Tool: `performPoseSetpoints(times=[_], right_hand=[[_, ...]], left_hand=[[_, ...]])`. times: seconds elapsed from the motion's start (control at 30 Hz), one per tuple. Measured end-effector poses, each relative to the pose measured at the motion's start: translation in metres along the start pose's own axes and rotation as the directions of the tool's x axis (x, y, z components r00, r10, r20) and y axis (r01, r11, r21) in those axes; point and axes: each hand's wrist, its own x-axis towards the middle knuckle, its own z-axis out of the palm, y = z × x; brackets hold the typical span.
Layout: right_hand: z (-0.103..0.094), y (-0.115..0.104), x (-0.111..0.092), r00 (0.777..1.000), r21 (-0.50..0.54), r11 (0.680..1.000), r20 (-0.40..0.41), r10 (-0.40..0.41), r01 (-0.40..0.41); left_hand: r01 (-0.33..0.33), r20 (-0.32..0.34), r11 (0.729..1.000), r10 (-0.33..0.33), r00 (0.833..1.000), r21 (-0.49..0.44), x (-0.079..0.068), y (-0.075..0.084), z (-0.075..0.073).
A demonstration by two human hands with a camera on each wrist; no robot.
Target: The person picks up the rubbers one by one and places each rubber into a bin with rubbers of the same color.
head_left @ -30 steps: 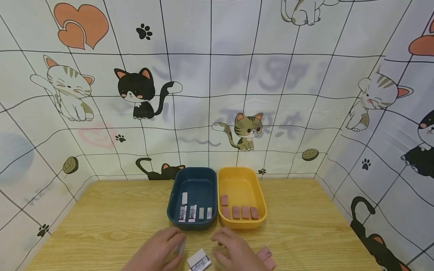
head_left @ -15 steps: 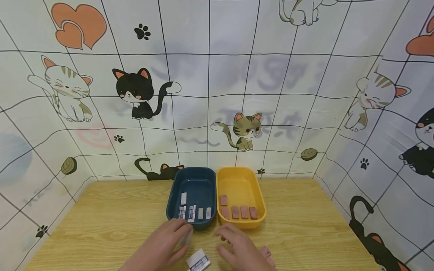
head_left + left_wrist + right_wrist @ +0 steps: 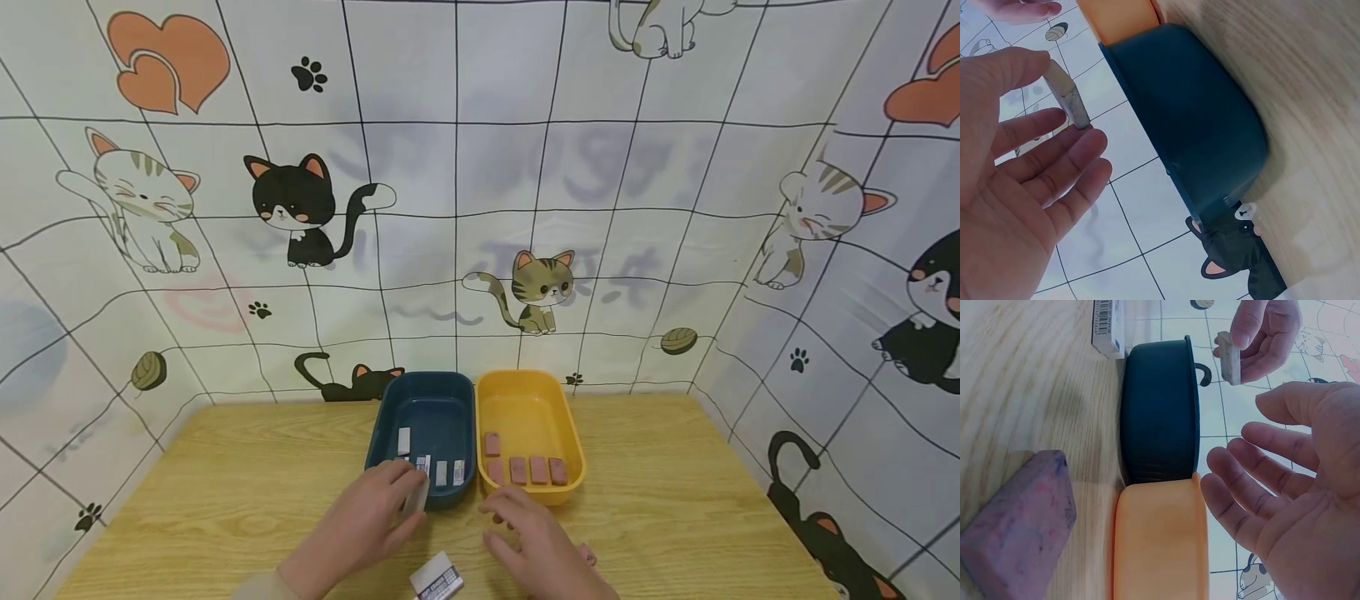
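Between thumb and fingers my left hand [image 3: 367, 510] pinches a small whitish eraser [image 3: 1067, 94], raised at the near side of the dark blue tray [image 3: 435, 408]. Several white erasers, some in printed sleeves, lie in that tray; the hand partly covers them in the head view. My right hand [image 3: 536, 537] hovers with loosely bent fingers in front of the yellow tray [image 3: 525, 408] and holds nothing, as its palm in the right wrist view [image 3: 1297, 487] shows. Several pink erasers lie in the yellow tray. Beneath, between both hands, a white sleeved eraser [image 3: 438, 577] lies on the table.
A worn pink eraser [image 3: 1022, 525] lies on the wooden table [image 3: 660, 500] beside my right hand, partly hidden in the head view. The two trays stand side by side near the cat-printed wall cloth [image 3: 420, 167] at the back.
My left hand has moved forward and slightly right with the eraser, from the table front to the blue tray's near edge. My right hand has shifted slightly, covering more of the pink eraser.
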Motion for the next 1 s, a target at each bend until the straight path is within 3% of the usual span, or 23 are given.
performPoseSetpoints(times=[0.33, 1.0], right_hand=[[-0.001, 0.000, 0.002, 0.998, -0.004, 0.999, -0.043, -0.051, 0.051], [-0.003, -0.003, 0.003, 0.998, -0.008, 1.000, -0.067, -0.019, 0.018]], left_hand=[[0.006, -0.032, 1.000, -0.006, 0.999, -0.002, 0.018, -0.008, 0.003], [0.009, -0.034, 0.997, -0.006, 0.999, 0.076, 0.053, -0.023, 0.002]])
